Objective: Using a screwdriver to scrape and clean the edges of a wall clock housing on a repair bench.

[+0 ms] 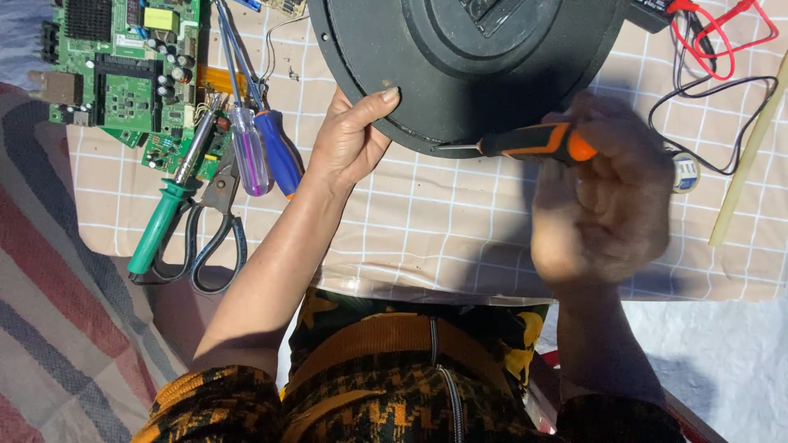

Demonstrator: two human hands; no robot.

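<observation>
A large round black housing (468, 66) lies on the checked cloth at the top centre. My left hand (349, 139) grips its near-left rim, thumb on top. My right hand (603, 205), blurred, holds an orange-and-black screwdriver (533, 141) lying sideways. Its thin metal tip points left and meets the housing's lower rim.
A green circuit board (123, 74) lies at the top left. Beside it are a green-handled screwdriver (160, 226), a clear purple one (249, 152), a blue one (279, 152) and scissors (217, 238). Red and black wires (722, 49) and a pale stick (751, 148) lie at the right.
</observation>
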